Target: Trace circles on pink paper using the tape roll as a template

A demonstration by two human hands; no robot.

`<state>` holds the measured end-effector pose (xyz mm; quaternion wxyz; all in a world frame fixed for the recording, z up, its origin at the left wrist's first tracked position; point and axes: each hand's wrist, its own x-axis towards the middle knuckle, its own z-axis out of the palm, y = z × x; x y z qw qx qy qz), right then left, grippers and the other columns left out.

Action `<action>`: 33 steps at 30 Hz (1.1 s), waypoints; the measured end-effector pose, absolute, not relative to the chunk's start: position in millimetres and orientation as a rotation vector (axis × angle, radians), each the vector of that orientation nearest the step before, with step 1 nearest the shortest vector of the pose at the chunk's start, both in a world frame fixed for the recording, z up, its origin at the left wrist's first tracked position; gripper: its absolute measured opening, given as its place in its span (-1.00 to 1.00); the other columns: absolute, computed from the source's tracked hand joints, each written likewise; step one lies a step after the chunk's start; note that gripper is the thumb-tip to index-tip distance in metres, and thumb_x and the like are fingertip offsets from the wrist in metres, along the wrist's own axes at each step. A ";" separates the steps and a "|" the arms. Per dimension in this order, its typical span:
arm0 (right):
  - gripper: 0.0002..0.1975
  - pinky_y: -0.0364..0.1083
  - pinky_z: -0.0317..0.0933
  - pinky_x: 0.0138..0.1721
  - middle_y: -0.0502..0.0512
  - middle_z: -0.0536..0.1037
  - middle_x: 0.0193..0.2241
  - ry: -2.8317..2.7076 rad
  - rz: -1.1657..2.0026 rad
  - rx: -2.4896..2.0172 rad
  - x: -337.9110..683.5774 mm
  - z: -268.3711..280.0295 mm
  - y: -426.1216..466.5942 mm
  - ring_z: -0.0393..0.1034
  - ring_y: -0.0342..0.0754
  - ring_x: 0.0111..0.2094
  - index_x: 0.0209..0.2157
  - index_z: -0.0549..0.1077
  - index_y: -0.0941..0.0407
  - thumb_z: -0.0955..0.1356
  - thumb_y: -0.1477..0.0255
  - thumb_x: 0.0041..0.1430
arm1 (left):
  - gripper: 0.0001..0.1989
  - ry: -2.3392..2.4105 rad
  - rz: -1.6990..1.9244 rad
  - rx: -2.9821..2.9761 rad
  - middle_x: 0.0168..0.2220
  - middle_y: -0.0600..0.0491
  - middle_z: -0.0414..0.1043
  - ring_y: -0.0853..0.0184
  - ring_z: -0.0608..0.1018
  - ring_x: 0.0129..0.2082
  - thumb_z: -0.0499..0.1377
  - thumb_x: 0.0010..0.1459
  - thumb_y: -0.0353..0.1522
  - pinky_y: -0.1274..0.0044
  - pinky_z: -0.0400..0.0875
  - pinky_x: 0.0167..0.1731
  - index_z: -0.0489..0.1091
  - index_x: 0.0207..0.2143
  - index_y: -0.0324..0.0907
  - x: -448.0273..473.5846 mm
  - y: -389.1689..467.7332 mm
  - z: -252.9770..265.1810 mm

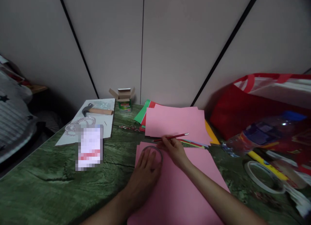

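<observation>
My left hand (145, 173) lies flat, fingers stretched out, over a thin grey ring (161, 153) on a large sheet of pink paper (194, 189). The hand covers much of the ring, and the fingers rest partly inside it. A red pencil (178, 136) is pinched in my right hand (174, 150), just past the ring's far right side. Its pale end points right and its dark end points left; I cannot tell whether the tip touches the paper. Behind lies a stack of coloured paper (175, 121) with pink on top and green, red and yellow edges showing.
On the left, a white board (107, 131) bears a claw hammer (99, 111) and beaded strings (84, 122). An opened small box (124, 105) stands near the wall. At right are a red bag (225, 105), a plastic bottle (257, 134) and a tape roll (251, 176).
</observation>
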<state>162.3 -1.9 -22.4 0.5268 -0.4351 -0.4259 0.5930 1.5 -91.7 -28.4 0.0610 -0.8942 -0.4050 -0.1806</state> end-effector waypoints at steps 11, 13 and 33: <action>-0.74 0.02 0.41 -0.28 -0.01 0.57 -0.48 -1.329 1.302 -1.004 136.6 -16.0 19.8 0.53 -0.01 -0.42 -0.24 0.27 0.05 0.35 0.30 0.03 | -0.68 -1.404 -0.485 -2.768 0.23 -0.25 0.02 -0.16 -0.11 0.29 0.10 0.13 -0.56 0.05 0.21 0.10 0.35 -0.04 -0.24 6.1 -92.2 -17.1; -0.75 0.01 0.40 -0.29 0.00 0.57 -0.46 -1.399 1.258 -1.006 134.5 -16.0 19.9 0.53 -0.02 -0.39 -0.20 0.26 0.06 0.32 0.34 0.06 | -0.77 -1.417 -0.490 -2.791 0.21 -0.22 0.05 -0.16 -0.08 0.29 0.12 0.16 -0.49 0.04 0.22 0.09 0.39 -0.11 -0.22 6.1 -92.3 -15.6; -0.79 -0.01 0.33 -0.31 0.01 0.57 -0.44 -1.631 1.141 -1.018 136.3 -9.0 22.3 0.49 -0.03 -0.42 -0.16 0.26 0.04 0.26 0.41 0.12 | -0.73 -1.561 -0.443 -2.868 0.24 -0.21 0.06 -0.11 0.02 0.28 0.23 0.13 -0.38 0.04 0.17 0.12 0.40 -0.09 -0.18 7.0 -90.5 -3.4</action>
